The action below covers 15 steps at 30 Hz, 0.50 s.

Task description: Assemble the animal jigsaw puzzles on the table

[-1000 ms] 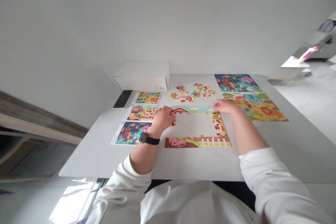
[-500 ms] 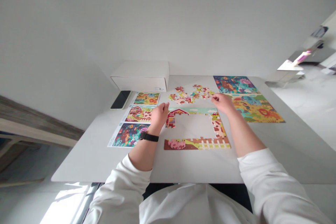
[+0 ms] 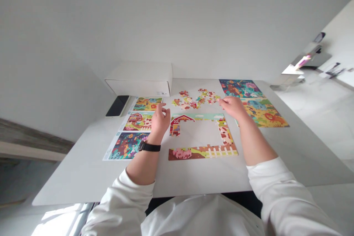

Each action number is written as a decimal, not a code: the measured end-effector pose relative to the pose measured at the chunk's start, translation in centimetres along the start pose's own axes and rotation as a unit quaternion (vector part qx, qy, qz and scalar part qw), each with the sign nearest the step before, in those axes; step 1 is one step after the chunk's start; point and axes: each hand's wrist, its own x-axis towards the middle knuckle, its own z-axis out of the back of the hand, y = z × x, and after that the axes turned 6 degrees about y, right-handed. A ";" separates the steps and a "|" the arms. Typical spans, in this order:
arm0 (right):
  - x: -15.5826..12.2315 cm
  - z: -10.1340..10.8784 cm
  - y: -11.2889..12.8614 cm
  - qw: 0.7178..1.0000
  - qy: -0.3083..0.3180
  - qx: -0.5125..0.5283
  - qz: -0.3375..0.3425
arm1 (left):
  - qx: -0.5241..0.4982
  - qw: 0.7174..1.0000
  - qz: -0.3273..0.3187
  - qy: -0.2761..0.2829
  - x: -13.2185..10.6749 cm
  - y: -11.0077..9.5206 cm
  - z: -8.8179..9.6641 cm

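Observation:
My left hand (image 3: 160, 121), with a black band at the wrist, hovers left of the partly assembled farm jigsaw puzzle (image 3: 203, 153). Its index finger and thumb are apart and nothing shows between them. At the right end of the loose puzzle pieces (image 3: 193, 104) is my right hand (image 3: 233, 107), fingertips pinched together. Whatever they may hold is too small to make out. The puzzle's frame shows a red barn, a pink pig, a white fence and a brown-spotted cow; its middle is bare table, and a gap breaks its lower left side.
Three picture sheets (image 3: 137, 121) lie to the left, beside a phone (image 3: 117, 106) and a white box (image 3: 141, 77) against the wall. Two finished puzzles, one dark blue (image 3: 241, 88) and one yellow (image 3: 265, 112), lie at the right of the table (image 3: 193, 182).
My left hand's thumb and index finger have spread from a closed pinch. My right hand stays by the loose pieces. The whole view has shifted slightly.

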 end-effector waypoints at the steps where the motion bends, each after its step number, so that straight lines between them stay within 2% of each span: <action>1: -0.1 0.2 0.2 1.000 0.001 -0.005 0.001 | -0.001 1.000 -0.002 0.004 0.0 0.1 -0.1; 4: -0.4 0.6 0.3 0.999 0.023 -0.022 0.006 | 0.000 1.000 0.000 0.022 0.0 0.2 -0.4; 8: 0.0 0.0 -0.1 0.996 0.085 -0.014 0.001 | 0.000 0.999 0.011 0.042 0.2 0.3 -0.8; 11: 1.3 -0.6 -0.3 0.990 0.133 -0.036 -0.020 | -0.005 0.999 0.015 0.047 0.4 0.3 -0.9; 15: 3.6 -1.2 0.0 0.984 0.159 -0.069 -0.033 | -0.020 0.999 0.009 0.043 0.4 0.5 -1.1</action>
